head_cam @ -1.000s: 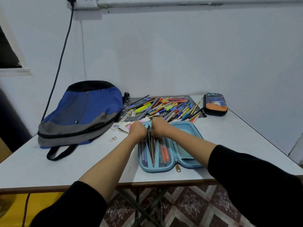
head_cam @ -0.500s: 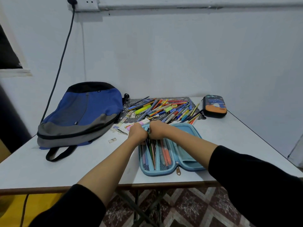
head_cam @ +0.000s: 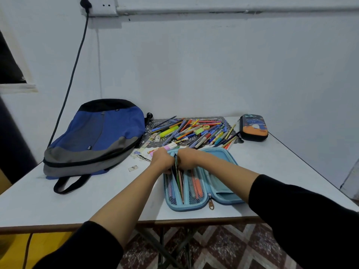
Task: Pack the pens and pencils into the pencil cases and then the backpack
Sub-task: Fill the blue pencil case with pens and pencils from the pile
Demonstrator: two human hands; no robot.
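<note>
Your left hand (head_cam: 162,161) and right hand (head_cam: 187,159) meet at the centre of the frame, knuckles up. Their fingers curl around the top ends of a bundle of pencils (head_cam: 179,184), which lies in the left half of the open light-blue pencil case (head_cam: 194,207). Loose pens (head_cam: 196,133) are piled just above. The blue backpack (head_cam: 97,136) lies at left, and 1 closed dark pencil case (head_cam: 253,128) at upper right.

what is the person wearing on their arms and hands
Black long sleeves: the left sleeve and right sleeve both end near the elbows. The left hand and right hand are bare, with no gloves, rings or watch in view.
</note>
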